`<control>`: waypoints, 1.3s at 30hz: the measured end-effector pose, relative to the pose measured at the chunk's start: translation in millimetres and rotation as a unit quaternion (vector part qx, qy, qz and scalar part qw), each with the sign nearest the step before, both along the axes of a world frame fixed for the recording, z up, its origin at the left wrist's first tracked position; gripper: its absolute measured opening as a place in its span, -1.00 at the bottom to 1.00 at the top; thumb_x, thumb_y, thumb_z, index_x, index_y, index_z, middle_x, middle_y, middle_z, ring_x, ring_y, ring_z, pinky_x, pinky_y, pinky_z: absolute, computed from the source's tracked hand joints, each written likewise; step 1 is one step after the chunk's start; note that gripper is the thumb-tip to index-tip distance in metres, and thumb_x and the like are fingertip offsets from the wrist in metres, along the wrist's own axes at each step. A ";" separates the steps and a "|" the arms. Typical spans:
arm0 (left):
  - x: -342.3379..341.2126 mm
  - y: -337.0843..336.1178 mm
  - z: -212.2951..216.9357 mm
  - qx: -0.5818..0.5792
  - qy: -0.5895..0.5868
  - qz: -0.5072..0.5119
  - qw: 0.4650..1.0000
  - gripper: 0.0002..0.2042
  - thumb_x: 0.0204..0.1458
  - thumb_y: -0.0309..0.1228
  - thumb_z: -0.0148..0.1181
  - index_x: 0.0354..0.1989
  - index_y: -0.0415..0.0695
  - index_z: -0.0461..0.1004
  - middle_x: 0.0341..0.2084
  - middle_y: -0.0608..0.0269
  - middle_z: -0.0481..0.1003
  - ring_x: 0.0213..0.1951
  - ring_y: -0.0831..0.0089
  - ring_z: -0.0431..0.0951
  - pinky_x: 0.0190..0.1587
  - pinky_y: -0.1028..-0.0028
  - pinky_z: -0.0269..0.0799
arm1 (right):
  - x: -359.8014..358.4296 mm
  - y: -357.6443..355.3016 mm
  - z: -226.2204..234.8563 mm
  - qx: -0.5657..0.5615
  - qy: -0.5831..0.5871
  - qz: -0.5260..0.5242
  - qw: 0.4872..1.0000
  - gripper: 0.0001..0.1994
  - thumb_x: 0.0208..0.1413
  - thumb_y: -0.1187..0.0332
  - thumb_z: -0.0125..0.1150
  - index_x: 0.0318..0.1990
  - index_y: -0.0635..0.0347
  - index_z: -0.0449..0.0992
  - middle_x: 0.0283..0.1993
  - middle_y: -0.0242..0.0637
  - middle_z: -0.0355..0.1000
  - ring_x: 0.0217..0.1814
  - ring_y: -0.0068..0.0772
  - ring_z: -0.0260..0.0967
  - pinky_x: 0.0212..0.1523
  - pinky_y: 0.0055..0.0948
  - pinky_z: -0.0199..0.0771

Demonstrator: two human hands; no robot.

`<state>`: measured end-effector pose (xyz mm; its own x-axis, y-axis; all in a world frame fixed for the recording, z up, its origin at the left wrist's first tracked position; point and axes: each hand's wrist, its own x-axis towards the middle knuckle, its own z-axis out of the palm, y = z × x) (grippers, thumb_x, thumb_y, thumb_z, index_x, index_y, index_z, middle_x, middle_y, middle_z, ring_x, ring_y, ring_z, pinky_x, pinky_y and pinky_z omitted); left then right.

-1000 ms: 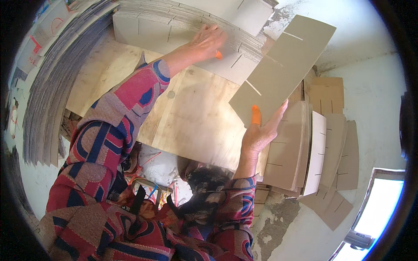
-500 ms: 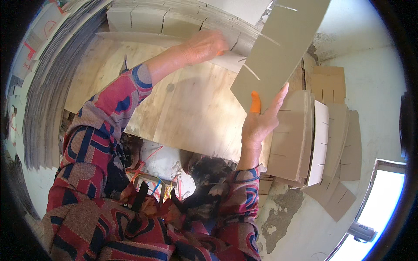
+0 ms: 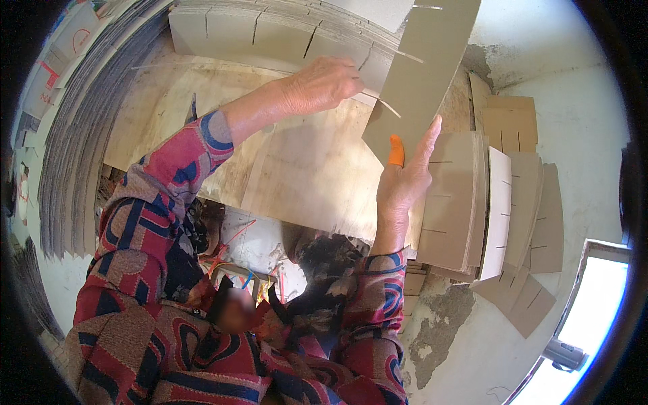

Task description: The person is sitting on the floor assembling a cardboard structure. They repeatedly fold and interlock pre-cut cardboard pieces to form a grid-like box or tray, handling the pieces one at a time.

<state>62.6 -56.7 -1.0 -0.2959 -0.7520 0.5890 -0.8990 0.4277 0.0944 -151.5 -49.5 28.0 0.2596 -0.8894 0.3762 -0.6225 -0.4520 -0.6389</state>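
Note:
My right hand, an orange cover on its thumb, grips the lower end of a long grey-brown cardboard strip with slots along its left edge. The strip stands up and tilts right, thumb in front. My left hand is closed, fingertips turned away, above the wooden board. From it a second cardboard strip, seen almost edge-on, runs left as a thin line. Right of this hand a thin line meets the lower slot of the upright strip; how far the two interlock I cannot tell.
A row of slotted cardboard strips stands along the board's far edge. Slotted cardboard stacks lean at the right, with loose pieces beside them. Tall stacked sheets line the left. Coloured cords hang below the board.
The strip at my left hand has turned from showing its face to nearly edge-on. My left hand has moved slightly right and nearer; the upright strip has shifted left.

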 end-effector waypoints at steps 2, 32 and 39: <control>-6.7 1.9 1.6 -0.008 0.003 -0.009 1.000 -0.95 -0.20 -0.54 0.12 -0.57 -0.19 0.37 -0.59 0.26 0.38 -0.39 0.32 0.40 -0.40 0.37 0.41 | -2.0 -1.1 -1.6 -0.032 0.018 0.002 0.999 -0.34 0.12 0.42 0.11 0.35 -0.07 -0.06 0.24 -0.06 0.21 0.13 -0.07 0.33 -0.06 -0.32 0.42; 55.0 -71.2 -26.5 0.067 -0.076 0.173 0.980 -0.74 -0.23 -0.47 0.25 -0.33 -0.23 0.37 -0.34 0.10 0.41 -0.09 0.19 0.34 -0.04 0.27 0.29 | 10.6 1.7 -31.8 -0.033 0.001 -0.013 0.999 -0.61 0.11 0.44 0.11 0.08 0.20 0.20 -0.16 -0.01 0.43 -0.10 0.10 0.40 -0.22 -0.18 0.42; 70.2 -73.5 -24.4 0.071 -0.021 0.118 0.990 -0.88 -0.19 -0.47 0.17 -0.48 -0.24 0.41 -0.40 0.07 0.43 -0.17 0.13 0.40 -0.13 0.24 0.36 | 9.5 1.8 -34.7 -0.047 0.004 0.011 0.999 -0.53 0.12 0.45 0.09 0.19 0.14 0.15 0.00 0.00 0.37 -0.03 0.03 0.40 -0.10 -0.25 0.42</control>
<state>132.8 -130.2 -25.4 -0.1239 -0.8779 0.4626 -0.9766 0.1905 0.1000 -142.0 -47.7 -6.7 0.2815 -0.8444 0.4559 -0.6165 -0.5232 -0.5884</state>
